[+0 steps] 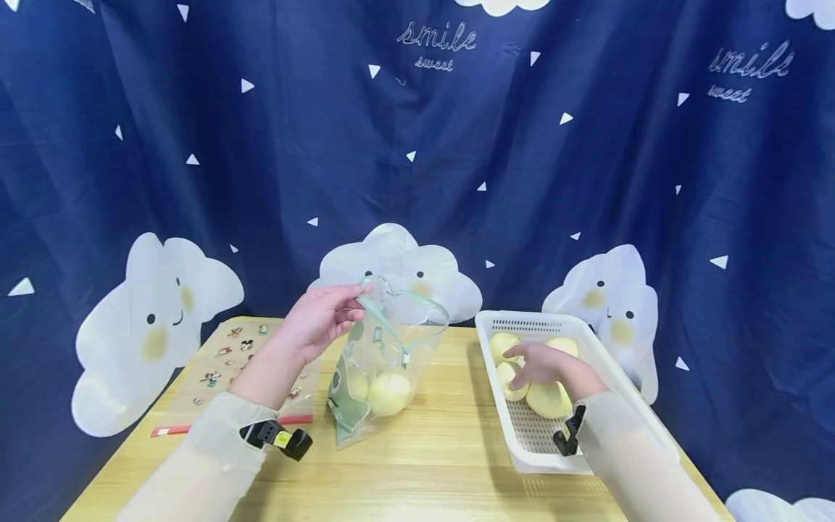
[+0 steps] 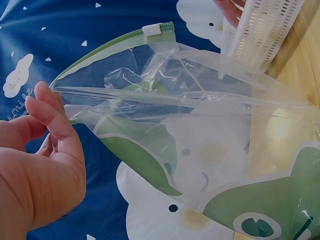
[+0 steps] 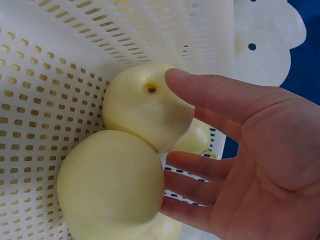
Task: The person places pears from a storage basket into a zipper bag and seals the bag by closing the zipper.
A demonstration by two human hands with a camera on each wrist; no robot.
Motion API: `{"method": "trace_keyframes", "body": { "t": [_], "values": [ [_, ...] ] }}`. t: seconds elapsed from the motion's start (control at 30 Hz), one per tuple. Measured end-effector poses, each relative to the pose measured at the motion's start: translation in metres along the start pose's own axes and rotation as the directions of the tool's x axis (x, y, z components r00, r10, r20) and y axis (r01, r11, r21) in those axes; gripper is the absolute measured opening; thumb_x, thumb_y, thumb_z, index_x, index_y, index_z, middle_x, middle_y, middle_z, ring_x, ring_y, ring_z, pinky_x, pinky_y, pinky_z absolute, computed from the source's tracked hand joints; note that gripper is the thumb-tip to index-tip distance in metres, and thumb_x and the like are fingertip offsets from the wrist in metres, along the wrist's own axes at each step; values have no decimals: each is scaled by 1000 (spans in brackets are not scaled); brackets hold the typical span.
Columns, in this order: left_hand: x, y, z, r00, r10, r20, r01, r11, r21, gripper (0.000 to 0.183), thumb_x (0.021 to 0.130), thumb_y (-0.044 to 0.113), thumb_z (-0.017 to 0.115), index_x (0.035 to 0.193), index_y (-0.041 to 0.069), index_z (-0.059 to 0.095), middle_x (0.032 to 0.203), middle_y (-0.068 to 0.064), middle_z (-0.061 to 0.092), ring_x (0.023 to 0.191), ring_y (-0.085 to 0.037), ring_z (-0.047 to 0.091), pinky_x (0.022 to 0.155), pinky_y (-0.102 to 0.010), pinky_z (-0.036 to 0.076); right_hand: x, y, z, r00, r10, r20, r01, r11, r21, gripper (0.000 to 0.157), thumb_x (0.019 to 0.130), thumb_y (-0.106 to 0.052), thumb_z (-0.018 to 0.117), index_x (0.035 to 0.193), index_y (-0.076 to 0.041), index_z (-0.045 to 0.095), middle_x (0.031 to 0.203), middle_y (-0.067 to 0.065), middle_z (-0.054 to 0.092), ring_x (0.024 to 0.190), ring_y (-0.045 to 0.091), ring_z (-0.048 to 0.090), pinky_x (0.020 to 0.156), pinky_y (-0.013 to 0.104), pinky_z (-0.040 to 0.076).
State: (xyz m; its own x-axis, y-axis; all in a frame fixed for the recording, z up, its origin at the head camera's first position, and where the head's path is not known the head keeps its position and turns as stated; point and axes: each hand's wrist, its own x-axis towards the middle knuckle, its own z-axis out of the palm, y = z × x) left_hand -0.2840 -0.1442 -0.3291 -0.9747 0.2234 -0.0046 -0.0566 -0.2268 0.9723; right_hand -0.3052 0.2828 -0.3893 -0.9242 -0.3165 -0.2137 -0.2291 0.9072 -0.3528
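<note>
My left hand (image 1: 322, 319) pinches the top edge of a clear zip bag (image 2: 150, 145) with green cartoon print. The bag stands on the table with its mouth spread and a white slider (image 2: 152, 30) on its green zip. Low inside it sit two round pale yellow fruits (image 1: 389, 394). My right hand (image 3: 255, 150) reaches into a white plastic basket (image 1: 522, 449), thumb and index finger on either side of a pale yellow fruit (image 3: 145, 107). The thumb overlaps it near its dark pit; the other fingers are loosely spread. A bigger-looking fruit (image 3: 110, 185) lies beside it.
A second zip bag (image 1: 225, 362) with small cartoon prints and a red zip (image 1: 296, 419) lies flat at the left of the wooden table (image 1: 417, 471). Other pale yellow fruits (image 1: 562, 346) lie in the basket. A dark blue curtain (image 1: 417, 181) hangs behind the table.
</note>
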Motion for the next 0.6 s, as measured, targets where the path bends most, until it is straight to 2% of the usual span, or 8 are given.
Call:
{"method": "trace_keyframes", "body": {
  "t": [0.2,0.47,0.6],
  "values": [
    [1,-1,1,1000,-6,-5,6,1000,1,17,111,22,66,110,15,82,75,7,72,68,-2,69,62,-11,54,3,-1,2,999,22,34,-21,1000,-15,69,83,-10,88,147,0,64,147,26,67,136,43,62,121,60,47],
    [2,-3,0,1000,-6,-16,6,1000,3,16,110,22,68,106,17,83,76,8,73,69,-2,69,62,-11,54,9,3,5,999,-51,17,51,997,-61,64,83,-9,88,144,-1,69,136,21,74,117,30,66,117,56,51],
    [1,-4,-1,1000,-10,-15,10,1000,9,17,110,22,67,107,17,83,76,8,74,69,-1,69,62,-11,54,9,5,4,998,-65,12,66,997,-45,65,83,-8,89,144,-1,68,140,22,72,121,33,66,114,56,52]
  ]
}}
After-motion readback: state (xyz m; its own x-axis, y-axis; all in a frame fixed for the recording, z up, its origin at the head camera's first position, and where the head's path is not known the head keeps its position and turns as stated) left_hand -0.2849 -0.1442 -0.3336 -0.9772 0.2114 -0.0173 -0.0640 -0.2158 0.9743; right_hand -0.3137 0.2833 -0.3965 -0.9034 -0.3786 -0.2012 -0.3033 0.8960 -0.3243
